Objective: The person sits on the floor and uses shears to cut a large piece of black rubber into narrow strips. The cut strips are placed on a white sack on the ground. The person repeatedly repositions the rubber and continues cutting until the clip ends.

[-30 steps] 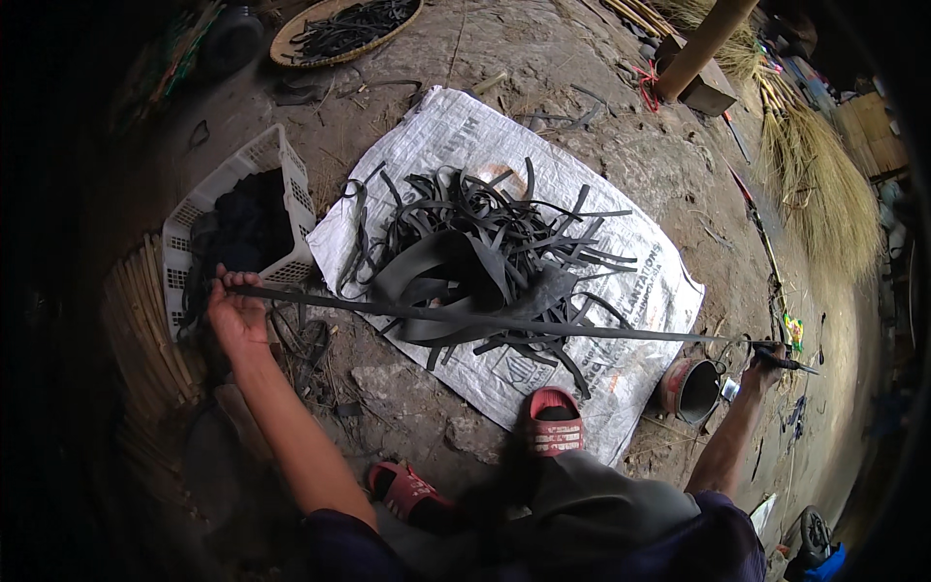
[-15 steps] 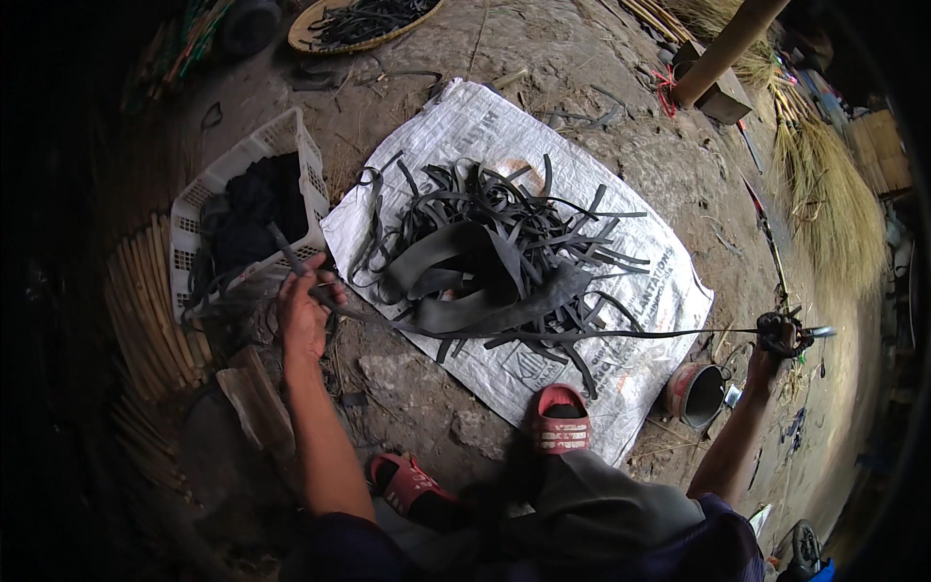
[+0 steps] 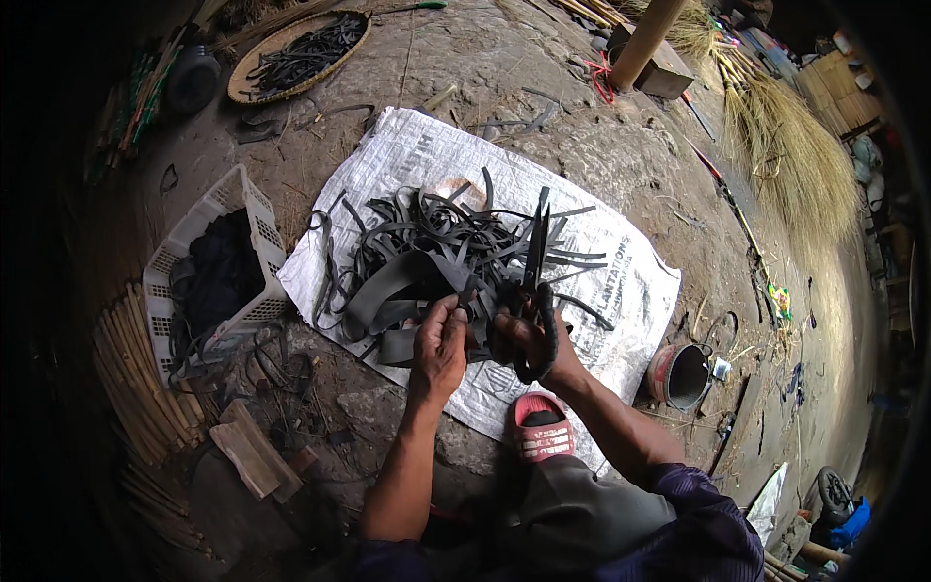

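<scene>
Over a white woven sack (image 3: pixel 388 160) spread on the ground, my two hands are close together. My left hand (image 3: pixel 442 344) is closed, pinching the dark rubber material between thumb and fingers; its exact edge is hard to see. My right hand (image 3: pixel 529 344) grips large black scissors (image 3: pixel 537 247) by their dark-wrapped handles, blades pointing away from me. Beyond my hands lies a tangled heap of thin black rubber strips (image 3: pixel 427 213). A wide loop of black rubber sheet (image 3: pixel 383 291) rests at the near left side of the heap, partly hidden by my left hand.
A white plastic crate (image 3: pixel 254 209) with dark material stands left, beside bundled sticks (image 3: pixel 136 369). At the far left sits a woven tray (image 3: pixel 364 39) of black strips. A bucket (image 3: pixel 679 376) is right of the sack; a wooden post (image 3: pixel 645 48) and dry grass (image 3: pixel 790 145) are farther off. My red sandal (image 3: pixel 545 441) touches the sack's near edge.
My hands were wide apart with a long strip stretched between them. Both have come together over the sack, and the scissors now point away from me. The view has shifted slightly.
</scene>
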`<state>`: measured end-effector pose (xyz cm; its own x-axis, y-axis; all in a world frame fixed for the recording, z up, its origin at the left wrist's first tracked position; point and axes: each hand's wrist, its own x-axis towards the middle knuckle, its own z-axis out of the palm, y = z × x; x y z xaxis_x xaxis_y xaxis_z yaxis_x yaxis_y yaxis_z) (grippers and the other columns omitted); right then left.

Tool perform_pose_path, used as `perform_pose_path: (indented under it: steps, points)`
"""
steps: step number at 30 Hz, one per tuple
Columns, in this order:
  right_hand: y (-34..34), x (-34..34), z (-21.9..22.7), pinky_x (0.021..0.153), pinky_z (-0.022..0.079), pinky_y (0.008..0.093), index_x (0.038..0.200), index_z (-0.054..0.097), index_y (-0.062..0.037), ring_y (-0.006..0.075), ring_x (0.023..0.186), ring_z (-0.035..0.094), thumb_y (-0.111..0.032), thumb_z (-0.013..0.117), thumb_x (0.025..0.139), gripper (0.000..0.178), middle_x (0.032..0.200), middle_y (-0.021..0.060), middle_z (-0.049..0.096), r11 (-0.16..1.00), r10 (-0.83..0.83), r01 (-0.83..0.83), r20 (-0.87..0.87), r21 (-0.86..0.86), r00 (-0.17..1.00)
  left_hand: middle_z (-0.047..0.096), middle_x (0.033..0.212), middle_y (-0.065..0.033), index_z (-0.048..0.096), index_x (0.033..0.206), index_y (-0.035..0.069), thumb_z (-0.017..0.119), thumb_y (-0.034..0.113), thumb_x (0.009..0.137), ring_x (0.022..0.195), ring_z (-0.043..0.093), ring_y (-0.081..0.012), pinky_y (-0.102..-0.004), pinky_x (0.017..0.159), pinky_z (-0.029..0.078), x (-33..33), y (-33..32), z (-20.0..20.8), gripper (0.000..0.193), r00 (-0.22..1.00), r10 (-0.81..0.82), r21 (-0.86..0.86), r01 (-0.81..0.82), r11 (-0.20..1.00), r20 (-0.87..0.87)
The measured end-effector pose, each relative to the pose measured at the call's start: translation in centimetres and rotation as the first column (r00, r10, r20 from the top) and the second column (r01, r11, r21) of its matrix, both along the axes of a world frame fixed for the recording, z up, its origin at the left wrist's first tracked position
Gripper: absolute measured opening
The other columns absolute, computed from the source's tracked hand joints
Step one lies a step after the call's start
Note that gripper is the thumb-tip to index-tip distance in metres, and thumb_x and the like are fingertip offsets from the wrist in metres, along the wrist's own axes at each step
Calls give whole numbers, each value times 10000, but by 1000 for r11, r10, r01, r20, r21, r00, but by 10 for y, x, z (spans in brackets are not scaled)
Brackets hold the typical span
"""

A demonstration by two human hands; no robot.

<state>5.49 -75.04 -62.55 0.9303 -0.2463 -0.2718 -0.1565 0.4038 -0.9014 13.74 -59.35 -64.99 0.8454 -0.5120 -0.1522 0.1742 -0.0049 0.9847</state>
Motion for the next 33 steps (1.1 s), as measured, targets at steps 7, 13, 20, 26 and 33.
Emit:
perform_pose_path:
  steps: [7, 13, 20, 26, 33]
  points:
    - [5, 2, -16, 569, 437, 255, 1031, 625, -30, 85, 662, 567, -237, 653, 1030, 208, 775, -1, 599, 986, -162, 161, 15, 44, 987, 649, 945, -34, 637, 1164, -33, 573, 230, 1088, 875, 559, -76, -260, 739, 476, -19, -17, -3, 281, 976, 50, 94, -71, 993, 213]
    - [1, -3, -17, 576, 443, 243, 1013, 629, -37, 74, 669, 564, -186, 665, 1021, 153, 786, -7, 607, 985, -174, 174, 23, -3, 985, 644, 852, -39, 659, 1076, -38, 614, 233, 1068, 777, 553, -105, -288, 699, 477, -24, -23, 11, 275, 983, 38, 144, -64, 988, 178]
    - [2, 0, -13, 588, 436, 243, 993, 665, -34, 42, 701, 571, -255, 731, 989, 230, 786, -34, 628, 969, -42, 37, -14, -246, 999, 648, 800, -16, 650, 948, -17, 617, 204, 1057, 743, 537, -68, -277, 645, 447, -10, -16, 3, 248, 981, 90, 89, -106, 990, 174]
    - [-20, 8, 11, 685, 507, 268, 1008, 651, -29, 87, 768, 615, -309, 734, 973, 294, 854, 12, 657, 973, 69, -47, 89, -227, 994, 670, 776, -18, 652, 940, -8, 626, 196, 1048, 712, 580, -59, -259, 633, 480, 5, -5, 13, 232, 986, -152, -17, 153, 988, 63]
    - [-49, 29, 23, 609, 476, 281, 938, 651, -40, 100, 671, 600, -201, 675, 988, 170, 774, 15, 634, 947, -171, 225, 234, -229, 957, 575, 682, 21, 677, 990, 35, 659, 292, 1044, 588, 527, -50, -239, 551, 440, 22, 5, 54, 264, 855, -479, -87, 471, 878, -199]
